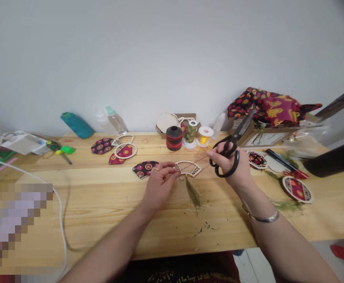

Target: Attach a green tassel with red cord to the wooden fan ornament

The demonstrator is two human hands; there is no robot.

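My left hand is closed in a pinch on a thin red thread, at the left end of a small fan-shaped wooden frame. From the frame's lower edge a green tassel spreads over the table. My right hand has black-handled scissors hooked on it, blades pointing up and away. Thumb and forefinger of that hand also pinch the other end of the thread, drawn taut between both hands. A dark patterned fabric piece lies just left of my left fingers.
Behind the frame stand a red-and-black thread spool, a green spool and a yellow spool. A cardboard box with patterned cloth is at the back right. A round framed ornament lies right. A white cable runs down the left.
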